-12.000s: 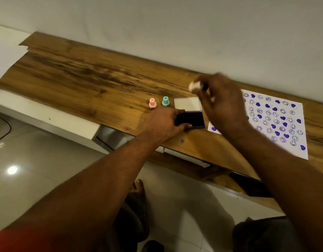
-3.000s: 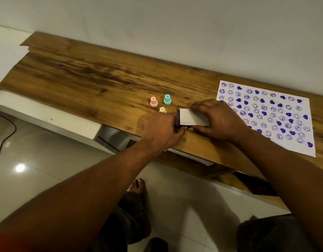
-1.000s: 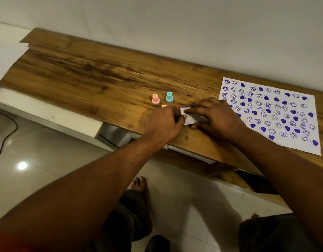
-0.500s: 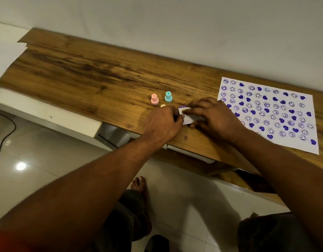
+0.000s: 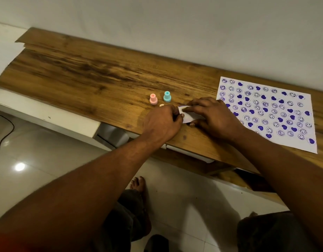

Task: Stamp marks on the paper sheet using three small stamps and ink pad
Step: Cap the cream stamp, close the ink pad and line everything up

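The ink pad point(image 5: 186, 116) lies closed on the wooden table point(image 5: 88, 77), its white lid up. My left hand point(image 5: 161, 123) grips its left end and my right hand point(image 5: 214, 117) presses on its top and right side. A pink stamp point(image 5: 153, 99) and a teal stamp point(image 5: 167, 96) stand upright just behind my left hand. A cream stamp point(image 5: 161, 105) peeks out at my left knuckles, mostly hidden. The paper sheet point(image 5: 269, 110) lies to the right, covered with purple smiley and heart marks.
The table runs along a white wall point(image 5: 175, 24). A white drawer front point(image 5: 48, 115) sits under its left part. Below are a tiled floor, a black cable point(image 5: 4, 135) at the left, and my bare foot point(image 5: 138, 184).
The ink pad was open with the cream stamp in my right hand; that stamp now stands by the others and the lid is closed. In the last second both hands stay on the pad.
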